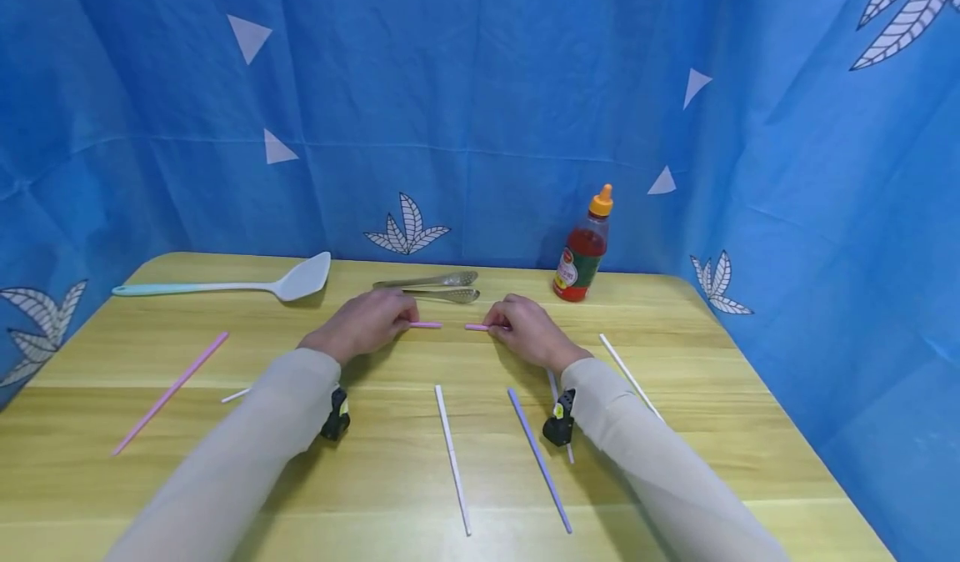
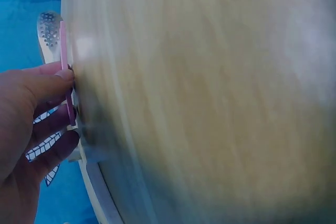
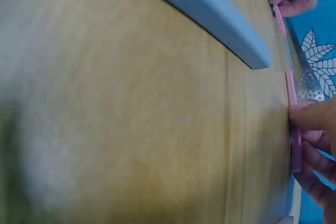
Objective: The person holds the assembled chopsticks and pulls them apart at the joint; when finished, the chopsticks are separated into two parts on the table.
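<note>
My left hand (image 1: 372, 323) pinches a short, thin pink stick (image 1: 426, 325) between thumb and fingers, low over the middle of the table. Opposite it, my right hand (image 1: 528, 327) pinches a second short pink stick (image 1: 476, 327). The inner ends of the two sticks face each other across a small gap, nearly in line. In the left wrist view, the thumb presses on the left pink stick (image 2: 64, 48), with fingers behind it. The right wrist view shows the other pink stick (image 3: 292, 87) under my right thumb. Metal tongs (image 1: 442, 279) with perforated ends lie just behind my hands.
On the wooden table (image 1: 375, 462) lie a long pink stick (image 1: 171, 393), a white one (image 1: 453, 460), a blue-purple one (image 1: 540, 462) and further white sticks, some partly under my arms. A spatula (image 1: 303, 278) and a red sauce bottle (image 1: 582, 253) stand out before the blue curtain (image 1: 487, 87).
</note>
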A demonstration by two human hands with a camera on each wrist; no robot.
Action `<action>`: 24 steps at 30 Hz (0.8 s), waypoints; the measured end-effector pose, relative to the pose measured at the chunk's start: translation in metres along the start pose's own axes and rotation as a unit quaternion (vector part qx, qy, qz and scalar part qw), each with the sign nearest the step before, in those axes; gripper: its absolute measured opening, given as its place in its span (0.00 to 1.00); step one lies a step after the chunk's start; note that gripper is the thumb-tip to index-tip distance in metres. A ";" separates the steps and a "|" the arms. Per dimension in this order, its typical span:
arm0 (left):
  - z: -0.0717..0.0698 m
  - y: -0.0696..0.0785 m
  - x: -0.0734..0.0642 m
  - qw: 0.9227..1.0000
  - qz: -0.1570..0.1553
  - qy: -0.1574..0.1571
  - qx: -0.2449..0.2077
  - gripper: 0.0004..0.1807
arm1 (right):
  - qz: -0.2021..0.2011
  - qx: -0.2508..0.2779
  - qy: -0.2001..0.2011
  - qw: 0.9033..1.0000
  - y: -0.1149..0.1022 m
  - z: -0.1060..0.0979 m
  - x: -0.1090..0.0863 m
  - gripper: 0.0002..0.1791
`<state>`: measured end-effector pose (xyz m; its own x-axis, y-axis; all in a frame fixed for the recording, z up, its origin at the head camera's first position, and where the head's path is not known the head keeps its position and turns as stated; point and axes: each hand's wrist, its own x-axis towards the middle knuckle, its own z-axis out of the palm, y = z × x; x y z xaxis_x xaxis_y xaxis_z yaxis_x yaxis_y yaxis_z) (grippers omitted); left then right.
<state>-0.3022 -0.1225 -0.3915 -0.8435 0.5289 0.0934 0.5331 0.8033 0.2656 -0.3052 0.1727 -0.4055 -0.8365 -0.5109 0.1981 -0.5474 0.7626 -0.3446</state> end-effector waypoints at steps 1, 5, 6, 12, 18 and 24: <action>0.000 0.000 0.000 1.000 -0.004 -0.001 0.001 0.04 | 0.000 0.002 -0.001 1.000 0.000 0.001 0.000 0.04; 0.001 -0.002 -0.001 1.000 -0.008 -0.007 0.005 0.05 | 0.001 0.011 -0.001 1.000 -0.002 0.003 0.001 0.03; 0.001 -0.002 -0.001 1.000 -0.008 -0.009 0.004 0.05 | 0.001 0.013 0.000 1.000 -0.002 0.004 0.001 0.03; -0.006 -0.004 -0.009 1.000 0.001 -0.004 0.008 0.06 | -0.001 0.016 0.006 1.000 -0.002 0.008 0.001 0.03; -0.029 -0.018 -0.038 1.000 0.001 0.017 0.007 0.10 | 0.005 0.023 0.010 1.000 -0.003 0.006 0.000 0.04; -0.054 -0.036 -0.088 0.999 -0.039 0.031 0.019 0.11 | 0.003 0.022 0.005 1.000 0.000 0.001 -0.001 0.04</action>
<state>-0.2512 -0.2127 -0.3577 -0.8847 0.4468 0.1331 0.4662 0.8520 0.2384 -0.3043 0.1726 -0.4068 -0.8398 -0.5023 0.2060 -0.5414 0.7471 -0.3855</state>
